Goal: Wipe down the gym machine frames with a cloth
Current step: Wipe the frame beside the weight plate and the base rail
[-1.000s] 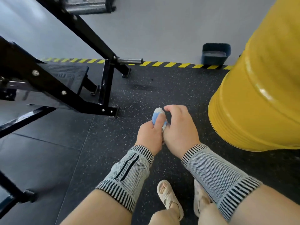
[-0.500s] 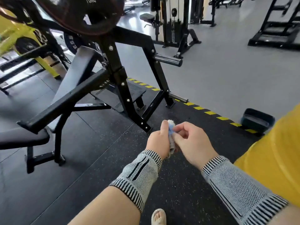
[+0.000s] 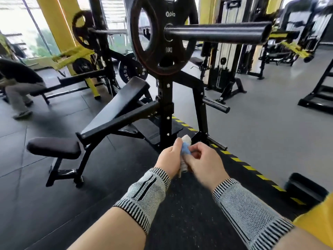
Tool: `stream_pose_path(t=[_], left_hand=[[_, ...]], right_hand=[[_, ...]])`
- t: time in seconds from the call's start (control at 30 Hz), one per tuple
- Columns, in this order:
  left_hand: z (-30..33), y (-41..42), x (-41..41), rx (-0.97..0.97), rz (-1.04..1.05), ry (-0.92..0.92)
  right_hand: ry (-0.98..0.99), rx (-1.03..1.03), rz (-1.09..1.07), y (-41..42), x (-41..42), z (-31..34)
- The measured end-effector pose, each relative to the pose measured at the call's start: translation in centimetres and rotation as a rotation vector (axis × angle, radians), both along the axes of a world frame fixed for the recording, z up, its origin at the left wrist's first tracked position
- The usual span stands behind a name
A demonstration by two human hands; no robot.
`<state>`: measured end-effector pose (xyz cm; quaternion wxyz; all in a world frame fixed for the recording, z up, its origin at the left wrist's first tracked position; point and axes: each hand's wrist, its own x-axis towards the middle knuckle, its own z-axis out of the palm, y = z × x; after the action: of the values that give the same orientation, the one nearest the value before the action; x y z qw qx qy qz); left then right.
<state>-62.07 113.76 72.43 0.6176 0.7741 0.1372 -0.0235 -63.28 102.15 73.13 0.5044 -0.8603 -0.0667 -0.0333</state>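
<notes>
A small bunched cloth (image 3: 185,149), white with a blue patch, sits between my two hands at chest height. My left hand (image 3: 170,157) grips it from the left, thumb up along the cloth. My right hand (image 3: 203,162) pinches it from the right with curled fingers. Straight ahead stands a black incline bench press frame (image 3: 164,105), its upright post a short reach beyond the cloth. A loaded barbell sleeve (image 3: 216,32) with a black weight plate (image 3: 162,37) hangs overhead on that post. The slanted back pad (image 3: 117,103) and seat pad (image 3: 54,147) lie to the left.
A plate-storage peg (image 3: 216,105) sticks out to the right of the post. A yellow-black hazard stripe (image 3: 252,168) borders the rubber mat; a dark bin (image 3: 306,188) sits at right. A person (image 3: 18,83) sits on another bench far left. More machines (image 3: 223,69) stand behind.
My view has lifted from the floor to the bench press frame and come closer to it. Both hands have kept hold of the cloth together the whole time.
</notes>
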Motion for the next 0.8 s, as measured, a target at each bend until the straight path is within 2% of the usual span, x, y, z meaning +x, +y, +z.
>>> stream_pose_path(t=[0.2, 0.47, 0.67, 0.8], left_hand=[[0.1, 8.4, 2.8, -0.034, -0.004, -0.043], [0.5, 19.6, 8.3, 0.02, -0.226, 0.025], [-1.0, 21.5, 13.5, 0.076, -0.412, 0.112], [-3.0, 21.2, 18.3, 0.187, -0.482, 0.077]], right_hand=[[-0.044, 0.063, -0.081, 8.2, 1.6, 0.4], [0.035, 0.248, -0.223, 21.3, 5.1, -2.1], [0.112, 0.312, -0.418, 23.7, 9.5, -3.9], [0.157, 0.323, -0.511, 23.3, 14.1, -6.8]])
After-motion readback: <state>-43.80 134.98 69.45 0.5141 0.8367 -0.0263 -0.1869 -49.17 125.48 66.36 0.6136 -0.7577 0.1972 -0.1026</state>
